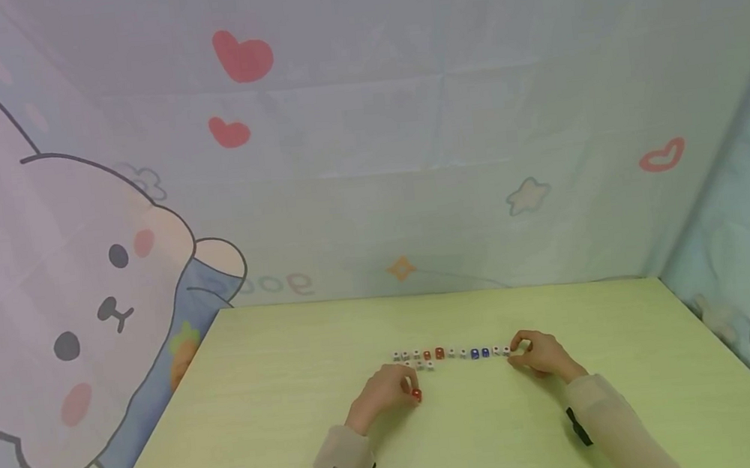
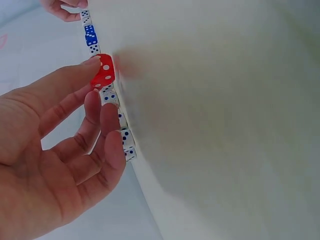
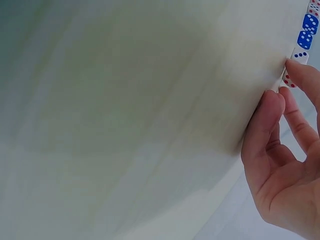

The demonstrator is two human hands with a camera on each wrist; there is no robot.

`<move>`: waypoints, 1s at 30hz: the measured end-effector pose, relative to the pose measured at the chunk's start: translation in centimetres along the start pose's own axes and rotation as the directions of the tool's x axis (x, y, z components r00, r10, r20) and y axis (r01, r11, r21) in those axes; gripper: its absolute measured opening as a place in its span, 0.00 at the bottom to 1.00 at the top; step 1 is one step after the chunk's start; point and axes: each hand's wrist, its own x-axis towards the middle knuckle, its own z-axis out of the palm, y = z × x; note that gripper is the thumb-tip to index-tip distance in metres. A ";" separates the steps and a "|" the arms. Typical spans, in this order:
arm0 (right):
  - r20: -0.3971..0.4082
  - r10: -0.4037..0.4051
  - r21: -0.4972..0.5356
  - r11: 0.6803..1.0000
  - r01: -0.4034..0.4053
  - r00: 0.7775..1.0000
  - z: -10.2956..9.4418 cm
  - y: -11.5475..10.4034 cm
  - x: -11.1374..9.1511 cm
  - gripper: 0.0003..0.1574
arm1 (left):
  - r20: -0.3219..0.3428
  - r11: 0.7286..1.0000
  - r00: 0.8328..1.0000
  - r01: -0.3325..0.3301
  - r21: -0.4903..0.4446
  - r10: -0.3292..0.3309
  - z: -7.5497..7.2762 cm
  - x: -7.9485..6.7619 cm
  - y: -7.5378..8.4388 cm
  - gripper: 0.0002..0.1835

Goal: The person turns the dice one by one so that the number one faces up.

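A row of small dice runs across the table, with white dice (image 1: pixel 451 352), two red dice (image 1: pixel 440 353) and two blue dice (image 1: pixel 475 354). In front of its left end lies a shorter line of white dice (image 1: pixel 431 366), partly hidden by my left hand (image 1: pixel 382 393). That hand pinches a red die (image 2: pixel 104 71) between thumb and fingertip, nearer me than both lines. At the row's right end, my right hand (image 1: pixel 541 355) has thumb and finger on either side of the last white die (image 3: pixel 289 81), whose visible face has red dots.
The dice stand on a pale yellow-green tabletop (image 1: pixel 262 395). Behind it hangs a cloth backdrop (image 1: pixel 373 211) with hearts and a star, and a printed rabbit (image 1: pixel 104 305) at the left. Another cloth (image 1: pixel 744 266) hangs along the right side.
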 end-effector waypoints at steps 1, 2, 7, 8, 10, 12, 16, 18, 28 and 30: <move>0.002 0.003 0.002 1.000 -0.003 1.000 0.0 0.1 0.0 0.12 | -0.002 1.000 1.000 0.000 -0.005 0.000 0.0 0.1 0.1 0.06; 0.002 0.003 0.004 1.000 -0.003 1.000 -0.1 0.1 0.0 0.12 | -0.007 1.000 1.000 -0.002 -0.013 0.002 0.1 0.3 0.2 0.06; -0.001 0.012 0.009 1.000 -0.012 1.000 -0.1 0.4 0.3 0.12 | -0.051 0.999 0.999 -0.009 -0.038 0.007 0.5 1.6 0.9 0.07; -0.002 0.011 0.008 1.000 -0.011 1.000 0.0 0.4 0.3 0.12 | -0.064 0.999 0.998 -0.014 -0.038 0.012 0.6 1.9 1.0 0.07; -0.002 0.009 0.009 1.000 -0.009 1.000 0.0 0.4 0.4 0.12 | -0.085 0.999 0.996 -0.014 -0.030 0.012 1.0 2.6 1.3 0.07; -0.005 0.014 0.008 1.000 -0.014 1.000 0.1 0.4 0.4 0.12 | -0.106 1.000 0.994 -0.017 -0.009 0.016 1.4 3.4 1.6 0.06; -0.010 0.024 -0.003 1.000 -0.024 1.000 0.2 0.3 0.4 0.12 | -0.153 0.999 0.988 -0.006 0.040 0.012 2.1 4.5 2.2 0.06; -0.014 0.025 -0.005 1.000 -0.025 1.000 0.2 0.2 0.4 0.12 | -0.177 0.998 0.984 0.011 0.061 0.000 2.3 4.9 2.5 0.05; -0.020 0.005 -0.008 1.000 -0.006 1.000 0.2 0.3 0.2 0.11 | -0.219 0.987 0.973 0.105 0.120 -0.077 3.0 5.7 2.8 0.04; -0.020 0.008 -0.006 1.000 -0.008 1.000 0.2 0.3 0.1 0.11 | -0.216 0.987 0.973 0.111 0.117 -0.083 3.1 5.9 2.9 0.04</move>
